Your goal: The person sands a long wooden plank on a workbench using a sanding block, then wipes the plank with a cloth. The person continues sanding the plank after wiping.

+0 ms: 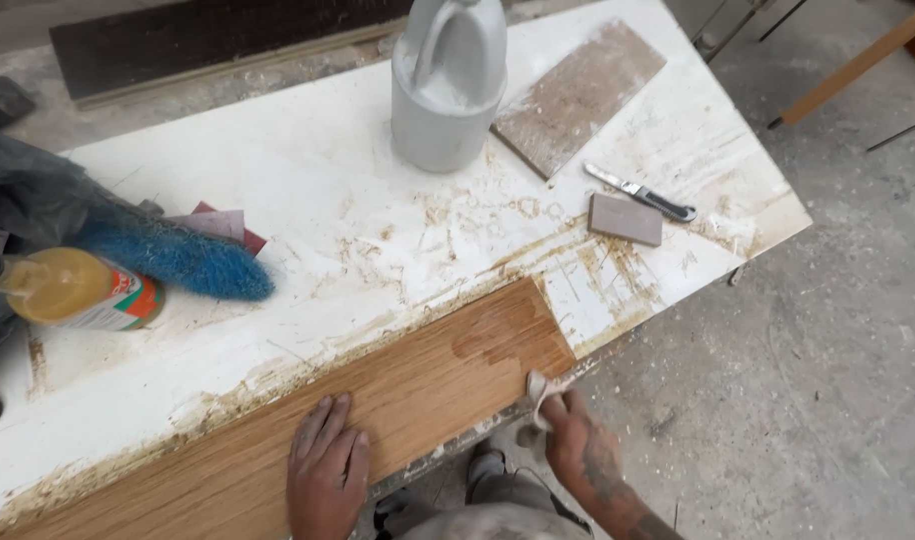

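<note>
A long oak-coloured wooden board [418, 400] lies along the near edge of a stained white worktable [308, 180]. A darker wet patch [498, 335] shows near the board's right end. My left hand [326, 470] lies flat on the board, fingers together, pressing down on it. My right hand [568, 430] is closed around a small pale rag [540, 388] at the board's right corner, just off the table's edge.
A grey plastic jug [448, 85] stands at the table's back. A brown tile-like slab [578, 95], a utility knife [643, 193] and a small sanding block [626, 218] lie to the right. A blue brush [178, 255], an amber bottle [73, 290] and dark cloth sit left.
</note>
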